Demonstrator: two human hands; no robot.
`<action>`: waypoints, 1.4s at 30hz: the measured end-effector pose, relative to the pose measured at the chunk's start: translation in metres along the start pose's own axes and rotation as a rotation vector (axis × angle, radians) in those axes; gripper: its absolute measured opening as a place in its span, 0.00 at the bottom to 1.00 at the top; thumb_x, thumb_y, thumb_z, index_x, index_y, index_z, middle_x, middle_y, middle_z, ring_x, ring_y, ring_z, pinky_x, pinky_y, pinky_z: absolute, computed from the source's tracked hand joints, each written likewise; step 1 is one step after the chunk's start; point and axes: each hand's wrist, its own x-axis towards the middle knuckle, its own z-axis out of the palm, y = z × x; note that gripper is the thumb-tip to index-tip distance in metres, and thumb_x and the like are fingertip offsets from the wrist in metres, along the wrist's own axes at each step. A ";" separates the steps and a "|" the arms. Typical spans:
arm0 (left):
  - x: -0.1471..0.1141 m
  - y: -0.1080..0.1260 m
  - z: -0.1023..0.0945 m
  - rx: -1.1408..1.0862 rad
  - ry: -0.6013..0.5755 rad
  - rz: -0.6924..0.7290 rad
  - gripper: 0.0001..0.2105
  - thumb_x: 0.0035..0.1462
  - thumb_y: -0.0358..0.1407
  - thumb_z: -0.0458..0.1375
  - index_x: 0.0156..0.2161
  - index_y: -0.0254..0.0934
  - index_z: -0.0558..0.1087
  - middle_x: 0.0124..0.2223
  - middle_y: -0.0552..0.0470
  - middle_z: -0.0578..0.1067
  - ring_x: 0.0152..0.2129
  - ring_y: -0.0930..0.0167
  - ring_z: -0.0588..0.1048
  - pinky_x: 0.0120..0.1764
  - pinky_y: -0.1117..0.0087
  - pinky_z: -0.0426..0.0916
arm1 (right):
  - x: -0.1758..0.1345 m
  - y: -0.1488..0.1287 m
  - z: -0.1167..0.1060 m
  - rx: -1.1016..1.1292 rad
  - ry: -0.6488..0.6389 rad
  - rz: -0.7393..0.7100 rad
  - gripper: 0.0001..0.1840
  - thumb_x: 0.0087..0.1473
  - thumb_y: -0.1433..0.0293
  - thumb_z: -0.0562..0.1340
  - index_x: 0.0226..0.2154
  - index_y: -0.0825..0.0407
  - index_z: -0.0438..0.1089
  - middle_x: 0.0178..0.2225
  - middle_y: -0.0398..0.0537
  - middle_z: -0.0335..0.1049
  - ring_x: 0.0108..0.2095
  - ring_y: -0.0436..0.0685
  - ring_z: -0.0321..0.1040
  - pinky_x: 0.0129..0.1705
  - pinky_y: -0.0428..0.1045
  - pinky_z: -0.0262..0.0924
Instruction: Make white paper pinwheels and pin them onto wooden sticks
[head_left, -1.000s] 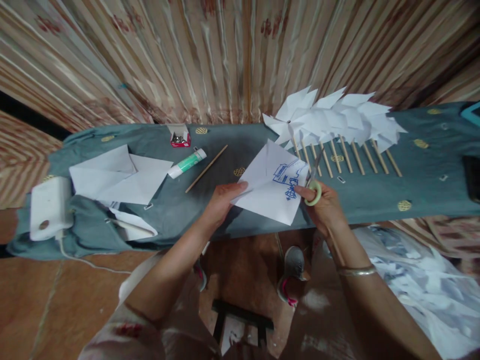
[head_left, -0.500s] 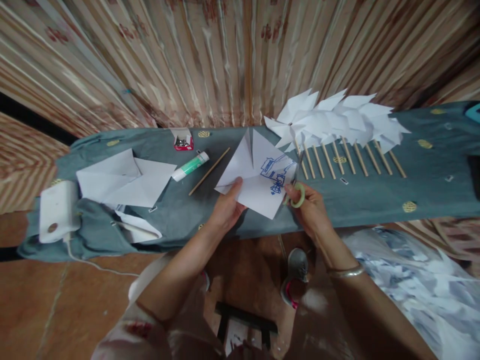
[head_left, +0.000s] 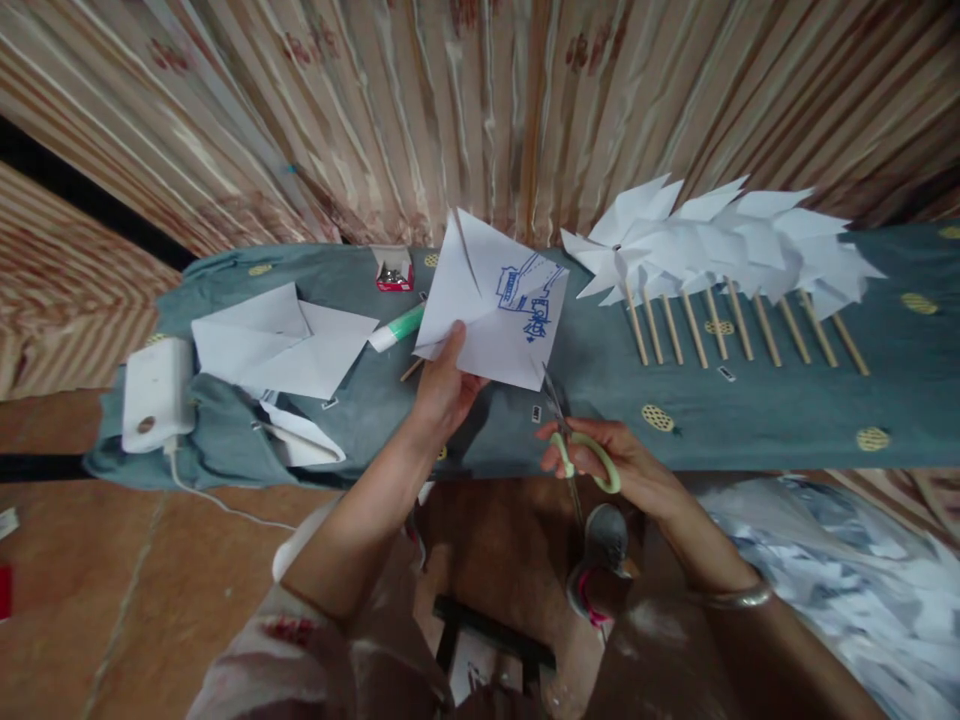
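Observation:
My left hand (head_left: 448,385) pinches the lower left edge of a white paper square (head_left: 480,300) with blue drawing on its right half. A slit runs inward from the paper's upper corner. My right hand (head_left: 622,455) grips a pair of scissors (head_left: 585,455) by the pale green handles, blades pointing up at the paper's lower corner. Whether the blades touch the paper I cannot tell. Under the paper's left side lie a green and white glue tube (head_left: 397,327) and a wooden stick (head_left: 410,370), both partly hidden.
Paper pinwheels (head_left: 712,245) on wooden sticks overlap at the right of the cloth-covered table (head_left: 787,420). Leftward are a small red box (head_left: 394,272) of metal bits, folded white sheets (head_left: 300,340) and a white corded device (head_left: 157,395). A bag of paper scraps (head_left: 847,590) sits below right.
My right hand has drawn the scissors down and away from the paper's right side. The paper in my left hand has been lifted and turned, now covering part of the glue tube and stick.

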 end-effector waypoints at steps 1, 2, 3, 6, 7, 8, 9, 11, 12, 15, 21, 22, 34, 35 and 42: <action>-0.001 -0.001 0.001 0.001 0.005 -0.007 0.11 0.60 0.35 0.57 0.48 0.38 0.71 0.43 0.49 0.80 0.44 0.67 0.77 0.46 0.66 0.74 | 0.000 0.000 0.000 0.017 -0.002 0.002 0.30 0.46 0.48 0.67 0.42 0.55 0.72 0.29 0.48 0.73 0.28 0.53 0.67 0.31 0.49 0.63; -0.001 -0.002 0.002 0.003 0.010 -0.015 0.11 0.61 0.35 0.57 0.48 0.38 0.71 0.42 0.49 0.80 0.44 0.67 0.77 0.46 0.67 0.74 | 0.000 0.001 0.000 0.035 -0.001 0.002 0.30 0.46 0.48 0.67 0.42 0.54 0.73 0.29 0.48 0.73 0.28 0.52 0.67 0.31 0.49 0.64; -0.002 -0.002 0.003 0.004 0.013 -0.022 0.11 0.61 0.34 0.56 0.49 0.38 0.71 0.42 0.49 0.80 0.44 0.67 0.77 0.46 0.67 0.74 | 0.000 0.001 0.000 0.049 0.002 0.000 0.30 0.45 0.48 0.68 0.41 0.54 0.73 0.28 0.47 0.72 0.28 0.52 0.67 0.32 0.48 0.64; -0.002 -0.004 0.004 0.002 0.011 -0.027 0.11 0.62 0.34 0.56 0.49 0.38 0.71 0.41 0.50 0.80 0.43 0.68 0.78 0.47 0.67 0.74 | 0.001 0.001 0.001 0.066 0.010 0.004 0.29 0.44 0.48 0.69 0.40 0.54 0.74 0.26 0.45 0.71 0.27 0.51 0.67 0.32 0.47 0.65; -0.002 -0.004 0.004 0.002 0.009 -0.027 0.11 0.61 0.34 0.56 0.49 0.38 0.71 0.41 0.50 0.80 0.43 0.68 0.78 0.47 0.66 0.74 | 0.001 0.001 0.001 0.064 0.012 0.006 0.29 0.43 0.48 0.69 0.39 0.54 0.74 0.26 0.45 0.71 0.27 0.50 0.66 0.31 0.47 0.65; -0.002 -0.005 0.004 0.003 0.009 -0.028 0.12 0.61 0.34 0.56 0.50 0.38 0.71 0.41 0.50 0.80 0.43 0.67 0.78 0.47 0.66 0.74 | 0.001 0.001 0.001 0.061 0.016 0.008 0.29 0.43 0.47 0.69 0.39 0.54 0.74 0.26 0.45 0.71 0.27 0.50 0.66 0.31 0.47 0.65; -0.003 -0.005 0.004 0.004 0.011 -0.029 0.12 0.62 0.34 0.56 0.50 0.38 0.70 0.41 0.50 0.80 0.43 0.67 0.78 0.46 0.66 0.74 | 0.001 0.000 0.002 0.057 0.020 0.011 0.30 0.42 0.47 0.69 0.38 0.54 0.74 0.26 0.45 0.70 0.26 0.50 0.65 0.30 0.47 0.64; -0.003 -0.005 0.004 0.004 0.010 -0.031 0.13 0.61 0.34 0.56 0.51 0.39 0.70 0.42 0.50 0.80 0.44 0.67 0.77 0.47 0.66 0.74 | 0.001 -0.001 0.002 0.052 0.034 0.026 0.31 0.41 0.46 0.70 0.37 0.54 0.74 0.25 0.44 0.70 0.25 0.49 0.64 0.28 0.46 0.63; -0.003 -0.006 0.004 0.001 0.008 -0.030 0.13 0.61 0.35 0.56 0.51 0.39 0.70 0.42 0.49 0.80 0.44 0.67 0.77 0.47 0.65 0.74 | 0.001 -0.001 0.003 0.050 0.040 0.036 0.31 0.40 0.46 0.70 0.37 0.54 0.74 0.24 0.44 0.70 0.25 0.49 0.64 0.28 0.46 0.62; -0.004 -0.006 0.004 -0.014 -0.005 -0.029 0.14 0.60 0.35 0.58 0.51 0.38 0.70 0.44 0.48 0.79 0.45 0.65 0.77 0.49 0.62 0.73 | 0.002 -0.004 0.004 0.039 0.051 0.063 0.33 0.38 0.45 0.70 0.37 0.55 0.73 0.24 0.44 0.70 0.24 0.48 0.63 0.27 0.46 0.60; -0.004 -0.006 0.004 -0.009 -0.007 -0.027 0.12 0.60 0.35 0.58 0.49 0.38 0.70 0.44 0.48 0.79 0.45 0.65 0.76 0.49 0.62 0.73 | 0.002 -0.006 0.005 0.027 0.048 0.073 0.32 0.38 0.46 0.70 0.36 0.55 0.73 0.24 0.44 0.69 0.23 0.49 0.61 0.26 0.47 0.59; -0.004 -0.006 0.004 -0.007 0.000 -0.031 0.13 0.60 0.35 0.58 0.49 0.38 0.71 0.44 0.48 0.79 0.45 0.65 0.76 0.49 0.62 0.73 | 0.002 -0.006 0.004 0.025 0.046 0.076 0.32 0.38 0.46 0.70 0.36 0.55 0.73 0.23 0.44 0.69 0.23 0.49 0.61 0.26 0.47 0.59; -0.005 -0.006 0.004 -0.007 -0.017 -0.043 0.13 0.62 0.35 0.56 0.51 0.38 0.70 0.43 0.49 0.79 0.43 0.66 0.77 0.49 0.62 0.73 | 0.002 -0.002 0.004 0.020 0.071 0.077 0.26 0.40 0.53 0.72 0.35 0.55 0.73 0.21 0.41 0.66 0.22 0.48 0.59 0.24 0.46 0.55; -0.005 -0.006 0.003 -0.006 -0.020 -0.046 0.13 0.62 0.35 0.56 0.51 0.38 0.70 0.43 0.49 0.79 0.43 0.67 0.77 0.48 0.62 0.74 | 0.002 -0.003 0.005 0.027 0.076 0.080 0.26 0.39 0.53 0.72 0.35 0.56 0.73 0.21 0.41 0.66 0.22 0.47 0.59 0.24 0.46 0.55; -0.005 -0.004 0.004 0.001 0.012 -0.056 0.14 0.60 0.35 0.58 0.51 0.38 0.70 0.44 0.48 0.79 0.44 0.65 0.77 0.48 0.61 0.74 | 0.003 -0.006 0.008 0.101 0.111 0.114 0.27 0.34 0.54 0.75 0.33 0.55 0.74 0.20 0.39 0.66 0.21 0.47 0.59 0.23 0.46 0.56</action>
